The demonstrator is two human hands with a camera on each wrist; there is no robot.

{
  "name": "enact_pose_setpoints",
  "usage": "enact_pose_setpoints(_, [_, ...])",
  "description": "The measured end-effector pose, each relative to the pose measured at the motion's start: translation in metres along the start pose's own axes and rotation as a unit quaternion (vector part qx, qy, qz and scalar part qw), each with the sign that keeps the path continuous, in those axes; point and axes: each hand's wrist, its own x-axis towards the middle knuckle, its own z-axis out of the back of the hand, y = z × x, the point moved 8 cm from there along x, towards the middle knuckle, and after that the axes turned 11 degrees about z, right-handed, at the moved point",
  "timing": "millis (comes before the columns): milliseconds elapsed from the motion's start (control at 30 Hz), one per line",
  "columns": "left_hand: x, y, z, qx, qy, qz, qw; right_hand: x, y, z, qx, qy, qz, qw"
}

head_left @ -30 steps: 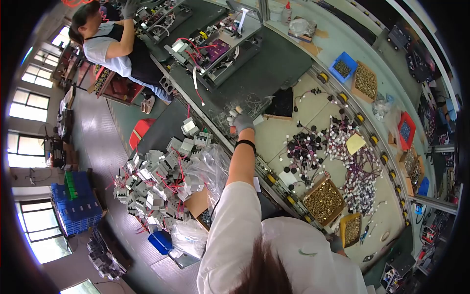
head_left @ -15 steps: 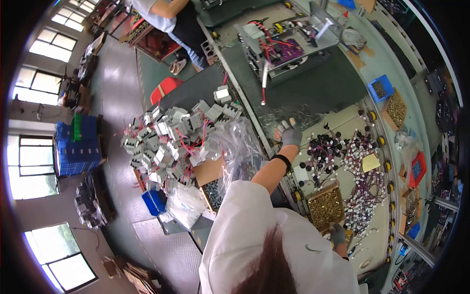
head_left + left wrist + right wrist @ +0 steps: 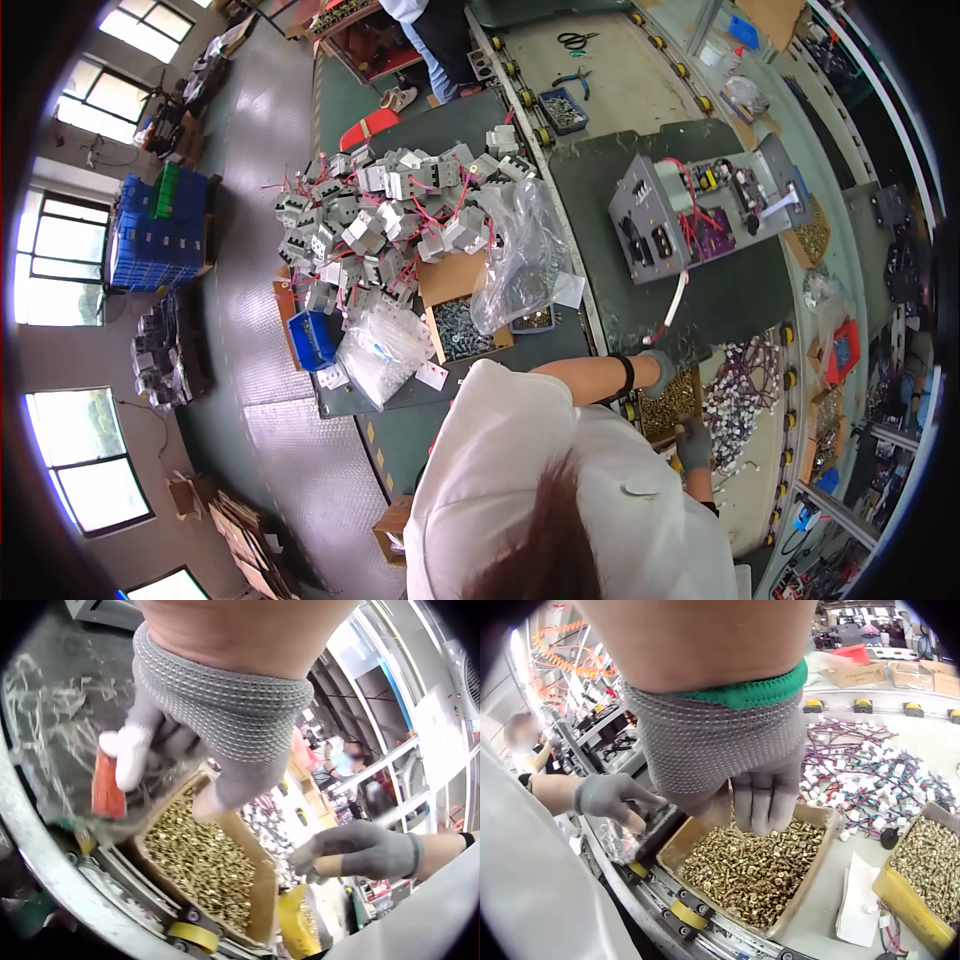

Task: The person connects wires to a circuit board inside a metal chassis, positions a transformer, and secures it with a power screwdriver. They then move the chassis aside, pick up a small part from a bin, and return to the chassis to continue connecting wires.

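- Screws (image 3: 750, 877) are partly hidden by the right hand (image 3: 731, 761), its fingers straight.
- Whether the reddish piece (image 3: 109, 789) is held by the left hand (image 3: 217, 727) cannot be told.

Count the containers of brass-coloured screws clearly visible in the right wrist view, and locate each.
2. A tan box stands in the middle, below the right hand; a yellow bin stands at the right edge, partly cut off. Background boxes may hide more.
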Motion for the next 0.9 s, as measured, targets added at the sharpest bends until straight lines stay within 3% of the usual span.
enact_pose_setpoints(33, [0.0,-0.014,-0.013,0.004,0.008,-0.044,0.999,0.004,-0.003,-0.002,-0.046,-0.008,0.03,0.998])
enact_pose_setpoints(67, [0.027,0.002,-0.055,-0.252,-0.067,-0.181,0.948,-0.002,-0.009,-0.005,-0.09,-0.019,0.046,0.995])
enact_pose_setpoints(100, [0.016,-0.001,-0.057,-0.306,-0.097,-0.292,0.901,-0.009,0.005,0.002,-0.065,-0.031,0.061,0.996])
enact_pose_setpoints(133, [-0.002,-0.007,-0.056,-0.259,-0.061,-0.275,0.924,-0.007,0.024,0.009,-0.04,-0.05,0.073,0.995])
enact_pose_setpoints(167, [-0.011,0.019,-0.066,-0.166,0.05,-0.071,0.982,-0.01,0.027,0.006,-0.045,-0.019,0.061,0.997])
enact_pose_setpoints(200, [-0.049,0.024,-0.042,-0.132,-0.034,-0.113,0.984,-0.02,0.038,0.009,-0.068,-0.03,0.048,0.996])
enact_pose_setpoints(233, [-0.079,0.046,-0.027,-0.18,-0.032,0.002,0.983,-0.025,0.039,0.002,-0.12,-0.023,0.073,0.99])
enact_pose_setpoints(267, [-0.088,0.07,-0.028,-0.199,-0.088,0.1,0.971,-0.034,0.011,-0.025,-0.109,0.094,-0.035,0.989])
enact_pose_setpoints(300, [-0.079,0.097,-0.045,-0.231,-0.124,0.125,0.957,-0.049,-0.001,-0.034,-0.096,0.074,-0.071,0.99])
enact_pose_setpoints(367, [-0.12,0.1,-0.026,-0.433,-0.123,0.176,0.875,-0.084,-0.016,-0.057,-0.063,0.086,-0.134,0.985])
enact_pose_setpoints(400, [-0.119,0.11,-0.035,-0.433,-0.127,0.188,0.873,-0.101,-0.019,-0.062,-0.094,0.14,-0.174,0.97])
enact_pose_setpoints(433, [-0.114,0.119,-0.047,-0.435,-0.133,0.202,0.867,-0.116,-0.033,-0.066,-0.084,0.127,-0.198,0.968])
enact_pose_setpoints(500, [-0.104,0.121,-0.057,-0.419,-0.216,0.158,0.867,-0.148,-0.063,-0.083,-0.128,0.161,-0.233,0.951])
enact_pose_setpoints(567, [-0.082,0.111,-0.072,-0.39,-0.214,0.108,0.889,-0.178,-0.074,-0.076,-0.078,0.119,-0.282,0.949])
enact_pose_setpoints(633, [-0.049,0.109,-0.089,-0.565,-0.159,0.094,0.804,-0.202,-0.081,-0.073,-0.07,0.1,-0.303,0.945])
enact_pose_setpoints(700, [-0.039,0.083,-0.078,-0.54,-0.144,0.081,0.825,-0.224,-0.085,-0.066,-0.049,0.109,-0.342,0.932])
enact_pose_setpoints(733, [-0.039,0.063,-0.062,-0.473,-0.16,0.053,0.865,-0.232,-0.089,-0.062,-0.042,0.103,-0.351,0.93])
enact_pose_setpoints(767, [-0.039,0.043,-0.047,-0.403,-0.176,0.024,0.898,-0.241,-0.092,-0.057,0.002,0.062,-0.363,0.93])
enact_pose_setpoints(833, [-0.04,0.014,-0.027,-0.381,-0.16,0.007,0.911,-0.258,-0.101,-0.05,0.088,-0.022,-0.381,0.92])
enact_pose_setpoints(900, [-0.042,0.002,-0.015,-0.288,-0.173,0.057,0.94,-0.281,-0.108,-0.055,0.17,-0.106,-0.39,0.899])
